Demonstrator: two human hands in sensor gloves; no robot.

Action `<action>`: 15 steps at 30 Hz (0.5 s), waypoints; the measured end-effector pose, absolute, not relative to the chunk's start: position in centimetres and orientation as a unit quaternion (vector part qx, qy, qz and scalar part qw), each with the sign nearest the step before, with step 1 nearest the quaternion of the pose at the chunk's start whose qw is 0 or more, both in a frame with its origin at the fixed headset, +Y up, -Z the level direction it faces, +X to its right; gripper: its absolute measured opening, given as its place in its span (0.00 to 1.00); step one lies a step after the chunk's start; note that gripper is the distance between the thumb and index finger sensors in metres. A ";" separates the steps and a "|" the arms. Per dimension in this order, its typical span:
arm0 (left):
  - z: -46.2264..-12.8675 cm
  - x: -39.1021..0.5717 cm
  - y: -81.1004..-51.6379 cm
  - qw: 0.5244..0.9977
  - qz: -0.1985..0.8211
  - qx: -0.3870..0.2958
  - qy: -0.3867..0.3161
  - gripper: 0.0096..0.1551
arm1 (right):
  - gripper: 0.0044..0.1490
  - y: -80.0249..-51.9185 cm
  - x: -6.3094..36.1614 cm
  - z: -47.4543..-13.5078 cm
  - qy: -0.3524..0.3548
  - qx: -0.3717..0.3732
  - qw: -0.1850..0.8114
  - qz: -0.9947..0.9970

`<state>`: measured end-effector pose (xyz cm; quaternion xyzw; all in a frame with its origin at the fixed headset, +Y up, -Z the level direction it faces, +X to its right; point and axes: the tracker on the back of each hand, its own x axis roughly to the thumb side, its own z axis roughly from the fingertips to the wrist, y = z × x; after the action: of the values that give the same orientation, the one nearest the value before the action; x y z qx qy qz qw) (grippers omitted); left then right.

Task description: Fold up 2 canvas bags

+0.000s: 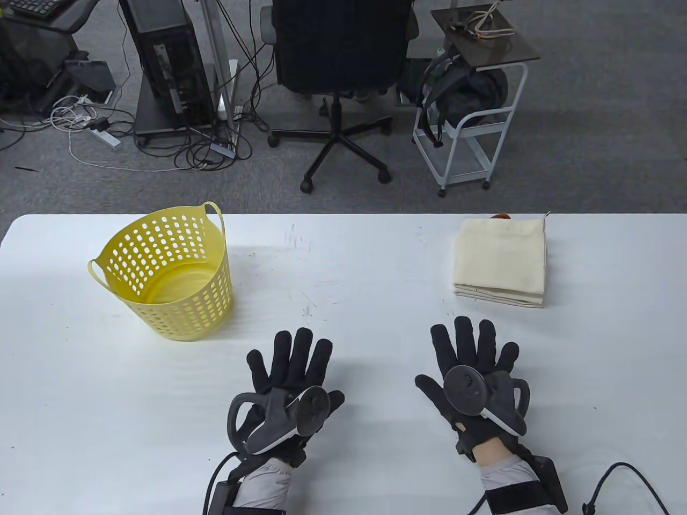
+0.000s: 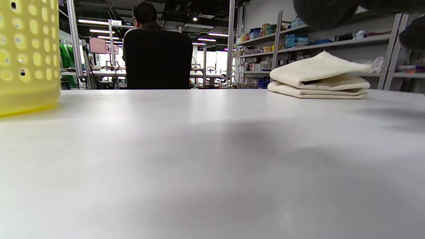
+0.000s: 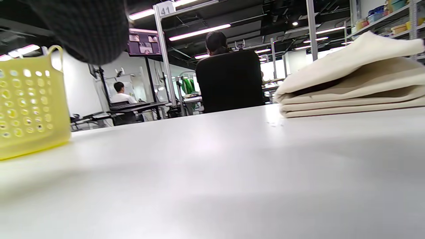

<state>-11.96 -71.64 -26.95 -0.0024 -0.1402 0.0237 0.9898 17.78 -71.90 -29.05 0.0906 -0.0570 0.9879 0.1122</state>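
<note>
- A yellow perforated basket (image 1: 166, 273) with two loop handles is seen upright on the white tabletop (image 1: 343, 279), toward its left side; nothing can be made out inside it in the table view.
- Beyond the tabletop's far edge, on grey carpet, a black office chair (image 1: 341, 80) is placed roughly opposite the gap between basket and bags, with a white wheeled cart (image 1: 472, 123) to the right of the chair and a computer tower (image 1: 166, 64) with tangled cables to the chair's left.
- In the left wrist view a seated person (image 2: 146, 16) is seen from behind above the chair back, with shelving to the right of the basket and behind the bags.
- No object lies between the hands and the basket or the bags.
- The folded canvas bags (image 1: 502, 263) are stacked far to the right of the basket, near the tabletop's far edge; the cloth is cream and uncreased on top, and layered folds are visible along the near edge.
- In the right wrist view the top layer of the stack is seen lifted slightly at the fold rather than lying flat.
- A small orange-brown item is just visible behind the stack; it cannot be identified.
- The left hand (image 1: 292, 370) is laid palm down, to the right of the basket and nearer the person, fingers spread straight, with nothing gripped.
- The right hand (image 1: 475, 370) is likewise flat and spread, just in front of the stack, apart from it, with nothing gripped.
</note>
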 end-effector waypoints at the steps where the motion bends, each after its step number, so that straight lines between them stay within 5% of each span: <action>1: -26.9 -12.0 -71.6 0.990 0.022 -0.003 -0.138 0.55 | 0.59 -72.0 17.8 -28.9 -0.053 0.089 0.107 0.989; 15: -27.1 -12.7 -71.4 0.989 0.060 -0.042 -0.127 0.51 | 0.54 -73.6 19.1 -29.1 0.031 0.072 0.182 0.980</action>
<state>-12.65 -71.45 -27.10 -0.0423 -0.1271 0.0596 0.9892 19.07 -73.63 -29.11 0.0722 0.0310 0.9801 0.1823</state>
